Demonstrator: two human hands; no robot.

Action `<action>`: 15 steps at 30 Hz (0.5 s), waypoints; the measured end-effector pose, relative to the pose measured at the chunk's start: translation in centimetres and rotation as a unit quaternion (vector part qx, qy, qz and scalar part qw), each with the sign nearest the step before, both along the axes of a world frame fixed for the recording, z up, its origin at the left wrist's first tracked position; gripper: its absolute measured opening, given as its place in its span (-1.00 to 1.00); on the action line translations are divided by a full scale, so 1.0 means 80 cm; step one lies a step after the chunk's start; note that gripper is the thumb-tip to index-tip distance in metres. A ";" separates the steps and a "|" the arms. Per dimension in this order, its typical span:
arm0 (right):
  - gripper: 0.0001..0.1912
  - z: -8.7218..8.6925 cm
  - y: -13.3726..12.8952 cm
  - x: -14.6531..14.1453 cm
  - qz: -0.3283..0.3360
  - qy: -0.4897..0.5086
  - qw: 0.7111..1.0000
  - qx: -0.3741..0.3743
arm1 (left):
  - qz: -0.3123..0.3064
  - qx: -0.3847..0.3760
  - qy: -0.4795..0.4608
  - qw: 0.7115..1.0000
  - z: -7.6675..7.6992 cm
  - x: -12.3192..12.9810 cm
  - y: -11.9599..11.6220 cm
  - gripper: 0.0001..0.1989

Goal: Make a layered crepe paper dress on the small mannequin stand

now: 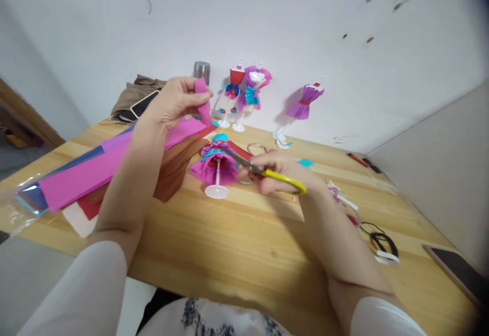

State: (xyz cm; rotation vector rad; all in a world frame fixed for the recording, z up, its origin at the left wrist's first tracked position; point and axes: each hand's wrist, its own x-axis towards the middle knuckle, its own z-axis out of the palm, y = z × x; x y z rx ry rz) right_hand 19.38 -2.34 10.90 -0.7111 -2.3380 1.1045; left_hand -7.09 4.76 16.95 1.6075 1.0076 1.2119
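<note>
Pinched between the thumb and fingers of my left hand is a strip of pink crepe paper, held up above the table. My right hand grips a pair of scissors with yellow handles, the dark blades pointing left. Just behind the blade tips stands a small dress form on a white round base, wearing a ruffled pink and turquoise paper dress. The scissors and the strip are apart.
Pink, blue, brown and red crepe paper sheets lie under my left arm. Several dressed mini forms, one a purple-dressed form, stand along the wall. A phone, a black cord coil and paper scraps lie at right.
</note>
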 end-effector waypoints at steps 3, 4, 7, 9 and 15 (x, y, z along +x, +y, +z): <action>-0.47 -0.011 -0.020 -0.015 0.093 -0.145 0.985 -0.014 | 0.034 0.006 0.030 0.999 0.010 -0.019 -0.009 -0.92; -0.52 -0.016 -0.029 -0.019 0.111 -0.200 0.973 -0.007 | 0.043 0.015 0.022 0.999 0.013 -0.024 -0.012 -0.92; -0.72 -0.031 -0.058 -0.026 0.084 -0.300 0.950 0.017 | 0.030 0.053 -0.033 0.998 0.022 -0.035 -0.022 -0.94; -0.77 -0.040 -0.073 -0.026 0.042 -0.352 0.934 0.039 | 0.012 0.068 -0.049 0.996 0.025 -0.040 -0.027 -0.94; -0.57 -0.067 -0.083 -0.019 -0.054 -0.394 0.909 0.122 | -0.019 0.088 -0.013 0.996 0.024 -0.029 -0.042 -0.90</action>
